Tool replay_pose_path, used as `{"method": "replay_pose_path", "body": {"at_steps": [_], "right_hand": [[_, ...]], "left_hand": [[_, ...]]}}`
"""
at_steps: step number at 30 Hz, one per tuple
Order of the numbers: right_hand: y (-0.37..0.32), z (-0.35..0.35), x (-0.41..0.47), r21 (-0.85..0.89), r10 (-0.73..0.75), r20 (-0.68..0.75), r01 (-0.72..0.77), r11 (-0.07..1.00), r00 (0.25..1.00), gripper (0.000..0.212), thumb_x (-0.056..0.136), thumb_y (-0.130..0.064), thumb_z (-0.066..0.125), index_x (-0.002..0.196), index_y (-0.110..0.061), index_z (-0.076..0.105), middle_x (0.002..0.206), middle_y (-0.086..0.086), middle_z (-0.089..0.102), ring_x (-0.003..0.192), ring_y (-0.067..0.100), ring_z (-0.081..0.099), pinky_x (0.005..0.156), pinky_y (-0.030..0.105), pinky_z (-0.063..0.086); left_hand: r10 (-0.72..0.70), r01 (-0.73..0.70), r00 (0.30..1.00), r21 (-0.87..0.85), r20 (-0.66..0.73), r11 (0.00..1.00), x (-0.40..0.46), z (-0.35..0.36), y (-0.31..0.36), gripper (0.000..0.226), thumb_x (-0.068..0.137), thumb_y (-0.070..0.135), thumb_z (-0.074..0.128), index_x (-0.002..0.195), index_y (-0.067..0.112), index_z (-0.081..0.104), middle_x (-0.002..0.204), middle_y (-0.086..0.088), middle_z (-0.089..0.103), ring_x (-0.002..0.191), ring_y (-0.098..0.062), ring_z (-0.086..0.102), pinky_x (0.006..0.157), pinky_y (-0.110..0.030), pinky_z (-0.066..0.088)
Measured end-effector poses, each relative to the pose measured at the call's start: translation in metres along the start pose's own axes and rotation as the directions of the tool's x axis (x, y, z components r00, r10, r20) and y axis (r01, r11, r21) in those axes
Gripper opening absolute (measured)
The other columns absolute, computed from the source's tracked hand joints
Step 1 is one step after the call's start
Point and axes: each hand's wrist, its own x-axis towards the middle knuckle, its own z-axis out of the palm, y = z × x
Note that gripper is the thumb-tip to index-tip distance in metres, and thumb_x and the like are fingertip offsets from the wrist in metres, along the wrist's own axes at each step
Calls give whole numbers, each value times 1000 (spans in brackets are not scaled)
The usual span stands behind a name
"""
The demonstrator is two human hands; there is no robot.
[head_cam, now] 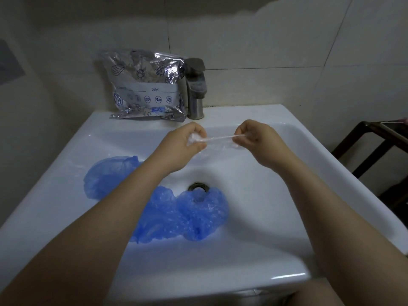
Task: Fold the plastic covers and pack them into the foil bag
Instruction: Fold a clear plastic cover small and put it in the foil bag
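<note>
Both forearms are reaching forward over the white sink (287, 133), hands raised above the basin at matching height. The left hand (187, 143) is curling its fingers round a bunched end of a clear plastic cover (217, 140); the right hand (254, 138) is pinching the other end, and the cover is stretching taut as a thin strand between them, with loose film sagging just below. Two blue plastic covers are lying in the basin: one (108, 175) at the left, partly under the left forearm, the other (187, 215) crumpled at the centre and overlapping the drain (197, 186). The foil bag (148, 85) is standing on the back ledge, leaning against the wall beside the metal tap (195, 89). Its white label is showing the word "Date" and a row of blue seafood icons; the remaining print is too small to read
</note>
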Motion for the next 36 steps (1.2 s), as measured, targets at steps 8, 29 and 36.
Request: {"method": "replay_pose_path", "body": {"at_steps": [8,29,36], "right_hand": [[9,-9,-3,632,77,216,-200,748,973,17,86,-2,60,74,-13,57,68,-2,58,62,6,57,69,22,51],[-5,9,-6,422,84,188,-158,893,979,16,81,2,66,81,-13,60,71,-1,58,61,4,52,63,11,44],[-8,4,-4,101,1,18,-3,995,1000,19,83,-5,67,74,-20,58,64,-9,54,51,1,46,48,8,34]], "left_hand": [[70,-67,993,-35,99,997,1,-7,-7,1,89,18,61,90,18,62,94,8,54,82,1,49,78,-13,36],[-258,281,959,-329,115,901,-1,6,6,33,77,15,75,63,18,45,58,8,42,55,-6,38,49,-12,31],[-159,230,961,-339,225,912,-3,-4,6,28,75,-1,72,79,23,59,94,-1,59,77,-11,52,66,-12,42]]}}
